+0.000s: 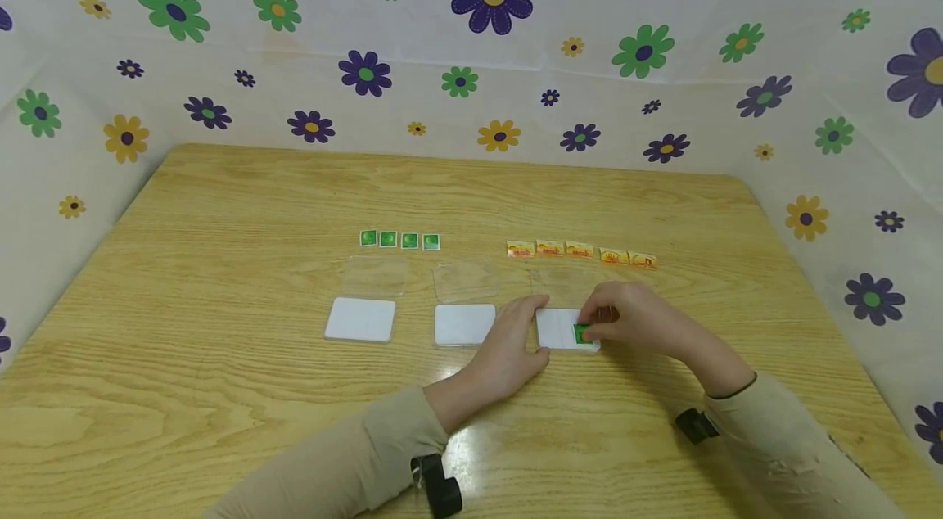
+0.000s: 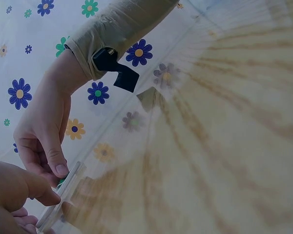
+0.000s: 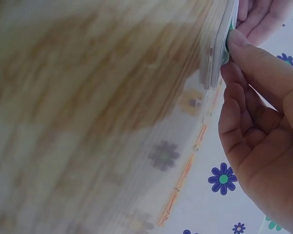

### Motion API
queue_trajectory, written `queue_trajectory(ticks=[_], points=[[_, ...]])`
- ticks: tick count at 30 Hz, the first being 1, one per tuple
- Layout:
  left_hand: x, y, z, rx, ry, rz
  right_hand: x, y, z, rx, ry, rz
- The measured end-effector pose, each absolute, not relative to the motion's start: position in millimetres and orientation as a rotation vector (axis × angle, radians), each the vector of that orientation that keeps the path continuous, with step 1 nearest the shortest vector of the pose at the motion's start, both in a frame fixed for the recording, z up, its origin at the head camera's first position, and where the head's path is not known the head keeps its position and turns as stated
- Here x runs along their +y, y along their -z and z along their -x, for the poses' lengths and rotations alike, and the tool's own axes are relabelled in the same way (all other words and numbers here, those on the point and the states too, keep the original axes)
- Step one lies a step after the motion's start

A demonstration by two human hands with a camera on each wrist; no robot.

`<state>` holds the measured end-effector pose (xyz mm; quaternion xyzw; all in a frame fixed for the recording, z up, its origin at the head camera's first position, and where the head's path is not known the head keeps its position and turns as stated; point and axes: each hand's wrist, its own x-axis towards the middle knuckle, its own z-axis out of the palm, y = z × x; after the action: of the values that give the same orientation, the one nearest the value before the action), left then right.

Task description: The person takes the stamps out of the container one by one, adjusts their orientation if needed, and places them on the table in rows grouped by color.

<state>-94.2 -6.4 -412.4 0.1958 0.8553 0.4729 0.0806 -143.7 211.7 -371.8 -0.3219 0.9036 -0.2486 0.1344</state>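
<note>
Three white card stacks lie in a row in the head view: a left one (image 1: 360, 319), a middle one (image 1: 464, 325) and a right one (image 1: 554, 327). My left hand (image 1: 508, 347) steadies the right stack, finger and thumb at its left corners. Over that stack's right end, my right hand (image 1: 637, 318) pinches a small green square sticker (image 1: 580, 332), which lies on or just above the white surface. The right wrist view shows the right thumb (image 3: 249, 48) against the green sticker (image 3: 228, 44) at the stack's edge.
Behind the stacks lie clear plastic lids, left (image 1: 374, 277), middle (image 1: 466, 281) and right (image 1: 563, 282). Farther back are several green square stickers (image 1: 409, 241) and several yellow-orange stickers (image 1: 549, 249). A flowered cloth (image 1: 420, 106) borders the wooden table (image 1: 184, 298).
</note>
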Motion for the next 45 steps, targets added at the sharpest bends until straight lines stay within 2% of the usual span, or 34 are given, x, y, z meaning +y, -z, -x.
queue_trajectory(ticks=[22,45], points=[[-7,413,94,2.570,-1.411,-0.593,209,356,151,2.625,0.701,0.983],[-6,414,95,2.590,-1.393,-0.611,180,341,214,2.659,0.701,0.963]])
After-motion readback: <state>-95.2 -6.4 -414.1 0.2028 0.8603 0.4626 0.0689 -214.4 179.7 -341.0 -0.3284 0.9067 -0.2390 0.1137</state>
